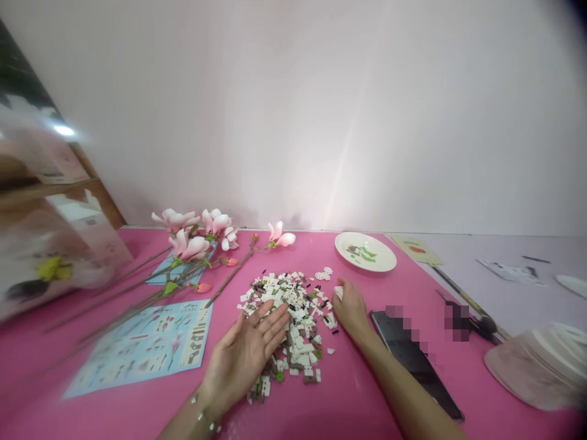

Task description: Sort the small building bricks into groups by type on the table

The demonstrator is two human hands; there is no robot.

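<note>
A heap of small building-block pieces, mostly white with some grey-brown, green and black ones, lies loose on the pink tabletop. My left hand is held palm up over the heap's left side, fingers stretched out, with nothing visible on the palm. At the heap's right edge, my right hand has its fingers curled in a pinch around a white block piece; the fingers partly hide it. Just beyond it lie several white lacy round pieces.
Pink magnolia stems lie at the left across blue instruction sheets. A white plate with green leaf pieces stands at the back. To the right are a dark phone, scissors, a brush and a pale tub.
</note>
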